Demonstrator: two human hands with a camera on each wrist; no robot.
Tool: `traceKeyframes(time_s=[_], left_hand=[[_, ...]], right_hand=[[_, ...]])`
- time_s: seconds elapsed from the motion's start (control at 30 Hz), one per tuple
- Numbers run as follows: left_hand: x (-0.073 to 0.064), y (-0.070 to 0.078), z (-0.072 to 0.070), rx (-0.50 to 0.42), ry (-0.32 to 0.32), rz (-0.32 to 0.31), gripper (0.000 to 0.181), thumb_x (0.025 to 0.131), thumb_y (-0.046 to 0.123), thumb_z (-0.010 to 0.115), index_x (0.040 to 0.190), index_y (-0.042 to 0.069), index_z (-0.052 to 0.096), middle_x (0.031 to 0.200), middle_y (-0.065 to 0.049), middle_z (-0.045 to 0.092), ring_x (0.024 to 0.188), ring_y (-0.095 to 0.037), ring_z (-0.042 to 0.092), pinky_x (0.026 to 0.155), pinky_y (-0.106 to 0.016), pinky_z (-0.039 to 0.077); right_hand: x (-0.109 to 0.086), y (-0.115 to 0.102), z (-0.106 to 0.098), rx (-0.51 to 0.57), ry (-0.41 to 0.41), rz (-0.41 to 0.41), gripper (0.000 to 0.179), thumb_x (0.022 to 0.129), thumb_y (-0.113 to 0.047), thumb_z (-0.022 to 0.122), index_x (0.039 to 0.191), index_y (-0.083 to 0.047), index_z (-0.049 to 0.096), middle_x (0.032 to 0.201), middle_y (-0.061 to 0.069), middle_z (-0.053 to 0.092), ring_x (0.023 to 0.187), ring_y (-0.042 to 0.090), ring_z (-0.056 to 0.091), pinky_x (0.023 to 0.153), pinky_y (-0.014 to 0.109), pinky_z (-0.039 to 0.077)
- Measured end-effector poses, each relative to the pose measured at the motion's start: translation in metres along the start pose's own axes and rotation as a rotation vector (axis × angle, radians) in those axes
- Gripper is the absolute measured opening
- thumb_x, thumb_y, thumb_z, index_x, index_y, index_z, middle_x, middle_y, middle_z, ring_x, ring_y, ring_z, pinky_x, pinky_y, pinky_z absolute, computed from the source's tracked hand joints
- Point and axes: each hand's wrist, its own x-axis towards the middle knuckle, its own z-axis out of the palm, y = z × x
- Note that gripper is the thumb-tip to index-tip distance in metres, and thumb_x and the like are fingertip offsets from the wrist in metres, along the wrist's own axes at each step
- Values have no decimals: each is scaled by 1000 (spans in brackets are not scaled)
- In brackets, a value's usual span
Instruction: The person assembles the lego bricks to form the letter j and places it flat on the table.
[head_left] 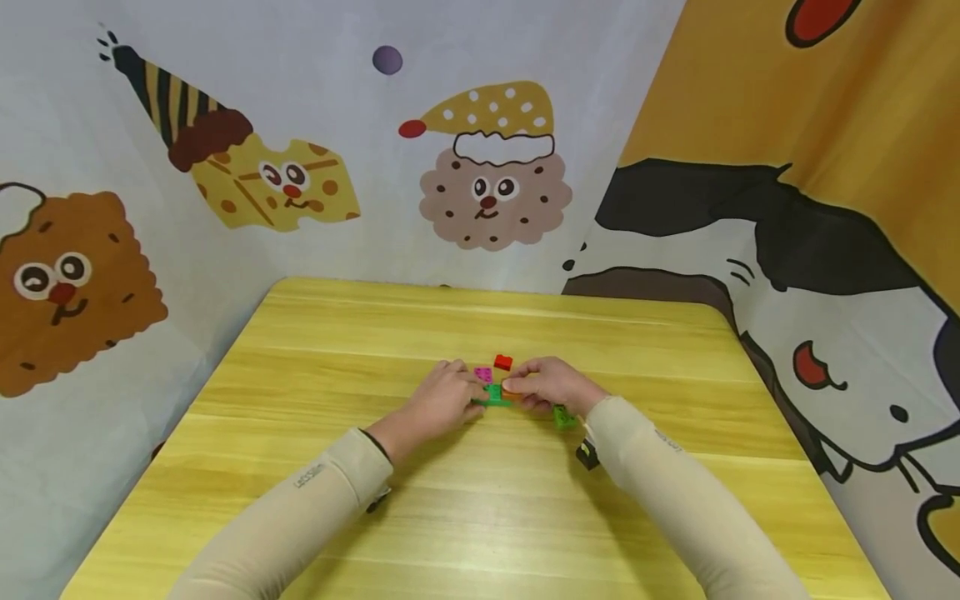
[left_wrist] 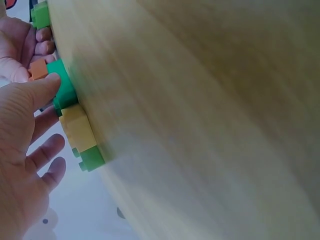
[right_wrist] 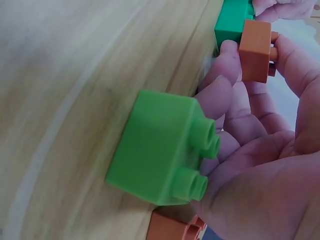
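Note:
Near the table's middle, a long dark-green toy building brick lies flat. My left hand pinches it by its left part, the thumb on the near side in the left wrist view, while the other fingers spread loosely. My right hand holds a small orange brick against the green brick's right part, thumb at its studs and fingers curled alongside. Whether the two bricks are fully joined I cannot tell. Beside the left fingers stand a yellow brick and a green brick, both hidden in the head view.
Just beyond the hands lie a pink brick and a red brick. A light-green brick sits close under the right wrist, with an orange-red brick near it. The wooden table meets a cartoon-printed cloth behind.

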Motion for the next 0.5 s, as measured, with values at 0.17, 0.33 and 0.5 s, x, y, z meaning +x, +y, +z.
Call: traceKeyframes(time_s=[0.17,0.33,0.5], left_hand=[[1,-1,-1,-11,-21,0,25,97,36,80,118,22,83,126,4,79,107,-19,59,90,-36,47],[-1,-8,-5,-29,26,11,21,99,33,79,113,20,83,120,3,81,107,-20,60,94,-38,48],[-4,-20,-11,-33,63,-102,30,99,35,78,119,13,79,120,-4,80,110,-25,63,98,-44,51]], right_hand=[[-1,-3,-3,-52,5,12,43,96,-45,80,124,-11,74,98,9,76,77,18,65,66,29,54],[-3,-5,-3,-72,-1,11,44,97,-46,79,124,-12,74,100,9,76,79,18,66,68,30,55],[-3,-6,-3,-86,4,16,42,97,-45,79,123,-12,74,98,8,76,78,18,65,67,29,54]])
